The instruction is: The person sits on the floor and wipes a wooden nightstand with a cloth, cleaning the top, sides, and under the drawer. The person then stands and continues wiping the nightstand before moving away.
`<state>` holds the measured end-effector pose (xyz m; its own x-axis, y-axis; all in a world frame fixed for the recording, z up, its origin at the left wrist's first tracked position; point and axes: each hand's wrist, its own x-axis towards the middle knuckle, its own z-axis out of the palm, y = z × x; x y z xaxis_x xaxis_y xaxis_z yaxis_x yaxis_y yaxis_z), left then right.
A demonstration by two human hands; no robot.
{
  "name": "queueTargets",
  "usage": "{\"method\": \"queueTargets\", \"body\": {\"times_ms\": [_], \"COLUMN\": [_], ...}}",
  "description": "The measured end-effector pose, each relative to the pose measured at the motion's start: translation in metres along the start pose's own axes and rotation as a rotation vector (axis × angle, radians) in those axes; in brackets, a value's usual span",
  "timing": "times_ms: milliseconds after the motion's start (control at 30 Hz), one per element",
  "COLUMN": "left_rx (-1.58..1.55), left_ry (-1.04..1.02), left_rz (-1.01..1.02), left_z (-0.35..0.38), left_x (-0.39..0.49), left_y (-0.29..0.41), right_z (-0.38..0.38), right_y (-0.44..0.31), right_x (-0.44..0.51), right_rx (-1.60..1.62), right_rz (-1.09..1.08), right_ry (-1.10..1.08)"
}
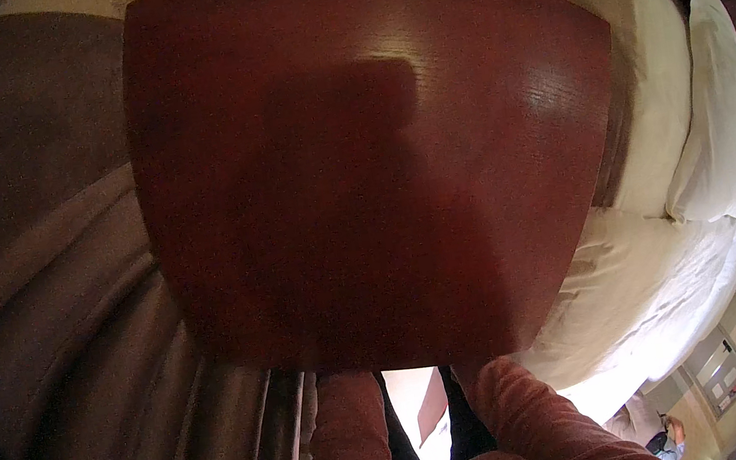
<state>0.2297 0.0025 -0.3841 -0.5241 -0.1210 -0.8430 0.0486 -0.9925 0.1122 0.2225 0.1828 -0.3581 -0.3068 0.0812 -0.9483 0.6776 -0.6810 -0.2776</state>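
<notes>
A reddish-brown wooden panel or tabletop [375,179] fills the middle of the head view, its surface crossed by a dark shadow. Both my forearms, in reddish sleeves, reach up from the bottom to its near edge. My left hand and my right hand are hidden beneath or behind that edge, so what they hold cannot be told. Between the forearms a bright patch shows beside my dark-clad legs.
White pillows [644,85] and a bed with a white sheet [638,291] lie along the right. Long brown curtains [100,380] hang at the left. Another person [642,421] is partly visible at the lower right, near a door [718,371].
</notes>
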Motion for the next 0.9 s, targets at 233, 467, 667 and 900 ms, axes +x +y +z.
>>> {"method": "queueTargets", "body": {"times_ms": [233,467,667,900], "left_rx": [0.020,0.025,0.015,-0.008], "left_ry": [0.018,0.009,-0.053,-0.158], "left_rz": [0.015,0.020,0.018,0.008], "left_z": [0.018,0.036,0.060,0.097], "left_x": [0.014,0.031,0.052,0.090], "left_y": [-0.003,0.001,0.004,0.004], "right_z": [0.009,0.019,0.035,0.059], "right_y": [-0.019,-0.032,-0.047,-0.070], "right_x": [0.017,0.033,0.047,0.071], "right_rx": [-0.019,-0.037,-0.049,-0.062], "right_rz": [-0.004,-0.023,-0.071,-0.143], "right_ry": [-0.001,-0.012,-0.029,-0.046]}}
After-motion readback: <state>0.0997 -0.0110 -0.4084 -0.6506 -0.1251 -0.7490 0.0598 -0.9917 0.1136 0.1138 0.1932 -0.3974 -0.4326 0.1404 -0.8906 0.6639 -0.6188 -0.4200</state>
